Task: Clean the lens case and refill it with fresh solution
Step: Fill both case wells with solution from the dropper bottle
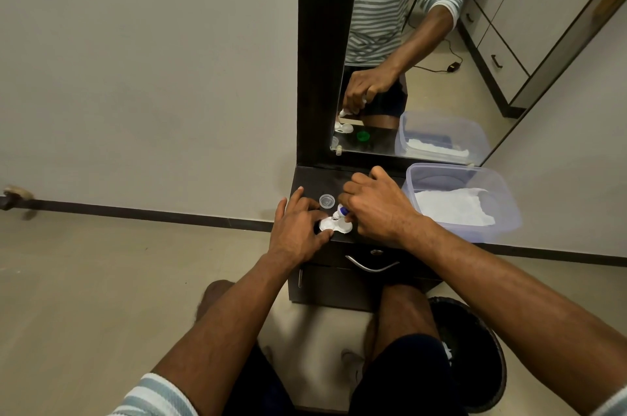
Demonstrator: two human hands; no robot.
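Observation:
A white two-well lens case (334, 225) lies at the front edge of a small dark cabinet top (312, 181). My left hand (300, 229) rests on its left side, fingers pinning it down. My right hand (376, 205) grips a small solution bottle (341, 212) with a blue band, tipped so its white nozzle points down at the case's left well. A clear round cap (327, 201) lies just behind the case. The bottle's body is hidden in my fist.
A clear plastic tub (492, 178) holding white tissue sits on the right of the cabinet top. A mirror (407, 59) stands behind; a green cap (363, 135) shows only in its reflection. A drawer handle (371, 265) is below, and a dark round stool (481, 341) stands at my right leg.

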